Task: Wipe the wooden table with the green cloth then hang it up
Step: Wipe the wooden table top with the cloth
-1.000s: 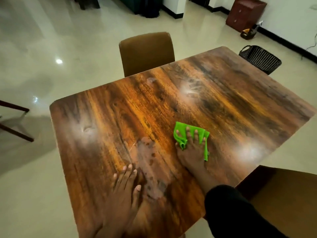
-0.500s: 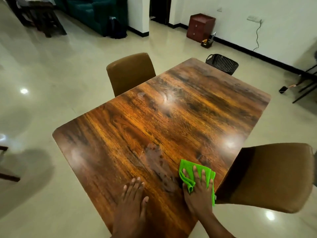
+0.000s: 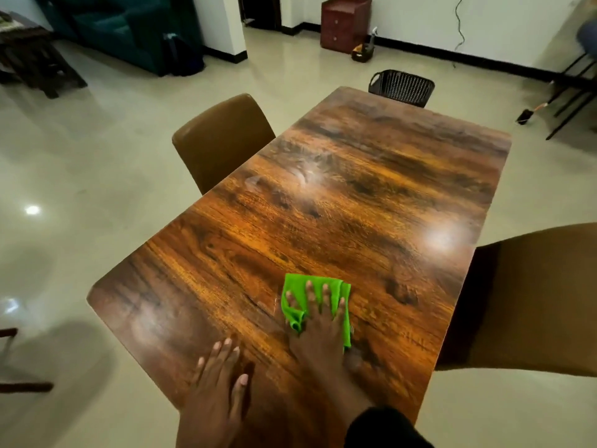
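Observation:
The wooden table stretches away from me, glossy with light reflections. A folded green cloth lies on its near part. My right hand presses flat on the cloth with fingers spread, covering most of it. My left hand rests palm down on the bare wood near the front edge, to the left of the cloth, fingers together and holding nothing.
A brown padded chair stands at the table's left side and another at the right. A black woven chair sits at the far end. A dark red cabinet stands by the wall, and a dark sofa at far left.
My right hand has pushed the cloth forward and slightly left across the table. The smeared patch beside the cloth is no longer visible. My view has lifted toward the room.

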